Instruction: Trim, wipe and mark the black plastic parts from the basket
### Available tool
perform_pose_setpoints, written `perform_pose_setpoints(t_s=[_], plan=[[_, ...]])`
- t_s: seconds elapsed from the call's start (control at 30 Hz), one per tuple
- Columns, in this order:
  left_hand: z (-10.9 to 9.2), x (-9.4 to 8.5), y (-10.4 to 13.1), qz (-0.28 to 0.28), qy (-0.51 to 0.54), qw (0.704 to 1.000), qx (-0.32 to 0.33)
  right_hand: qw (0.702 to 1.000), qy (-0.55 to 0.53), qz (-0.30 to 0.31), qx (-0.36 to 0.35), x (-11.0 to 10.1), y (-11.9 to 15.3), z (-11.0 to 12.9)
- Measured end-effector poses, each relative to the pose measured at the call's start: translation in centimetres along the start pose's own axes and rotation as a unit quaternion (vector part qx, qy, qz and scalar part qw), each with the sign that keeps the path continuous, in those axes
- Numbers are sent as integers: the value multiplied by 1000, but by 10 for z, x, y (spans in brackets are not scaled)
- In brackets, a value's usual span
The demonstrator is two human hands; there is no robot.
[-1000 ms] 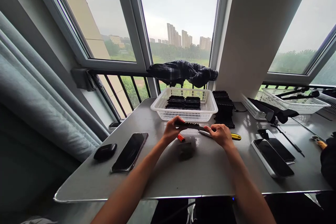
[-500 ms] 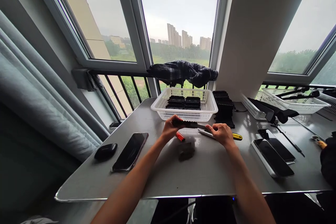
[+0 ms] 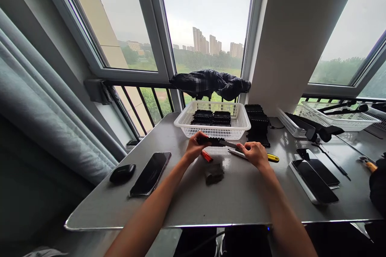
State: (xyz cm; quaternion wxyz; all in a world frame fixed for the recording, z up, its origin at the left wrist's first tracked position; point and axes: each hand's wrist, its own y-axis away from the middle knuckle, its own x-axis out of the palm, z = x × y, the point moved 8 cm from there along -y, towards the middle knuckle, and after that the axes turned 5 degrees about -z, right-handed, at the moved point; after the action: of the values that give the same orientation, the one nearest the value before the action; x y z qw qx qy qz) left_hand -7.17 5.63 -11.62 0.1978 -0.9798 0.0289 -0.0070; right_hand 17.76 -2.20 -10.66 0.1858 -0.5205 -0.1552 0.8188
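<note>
My left hand (image 3: 196, 146) is closed on the left end of a black plastic strip (image 3: 214, 141) with a toothed edge. In my right hand (image 3: 254, 153) is a flat grey blade-like tool (image 3: 230, 144), its tip against the strip's right part; its exact kind I cannot make out. Beneath my right hand lies a tool with a pale shaft and a yellow end (image 3: 273, 158), its middle hidden. Just below my left hand rests a small red piece (image 3: 206, 156). A dark brownish patch (image 3: 214, 173) shows on the tabletop in front.
A white basket (image 3: 212, 131) holding several black toothed parts stands behind my hands. More black parts (image 3: 257, 122) are stacked beside it. Phones (image 3: 150, 173) (image 3: 315, 180) lie on both sides, with a black mouse-like object (image 3: 122, 174) at left. Other baskets (image 3: 340, 118) stand at right.
The tool's tip has shifted slightly left along the black strip, and more of its blade shows. Both hands stay in nearly the same place.
</note>
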Motion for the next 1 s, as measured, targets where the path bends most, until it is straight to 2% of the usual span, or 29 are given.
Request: perform_pose_setpoints(t_s=[0.27, 0.37, 0.5, 0.63, 0.77, 1.0], plan=[[0, 26, 10, 66, -16, 998, -4, 999, -25, 13, -24, 9, 6, 16], [-2, 19, 8, 49, -13, 999, 1, 999, -33, 9, -20, 6, 5, 12], [-2, 5, 3, -8, -8, 1000, 11, 995, -88, -53, 11, -11, 1, 5], [-2, 17, 9, 8, -18, 1000, 14, 982, -171, -80, -2, -14, 1, 14], [-8, 32, 20, 33, -18, 999, 19, 979, -200, -39, -25, 0, 3, 25], [-15, 38, 26, 54, -5, 998, 30, 964, -264, 22, -18, 10, 3, 29]])
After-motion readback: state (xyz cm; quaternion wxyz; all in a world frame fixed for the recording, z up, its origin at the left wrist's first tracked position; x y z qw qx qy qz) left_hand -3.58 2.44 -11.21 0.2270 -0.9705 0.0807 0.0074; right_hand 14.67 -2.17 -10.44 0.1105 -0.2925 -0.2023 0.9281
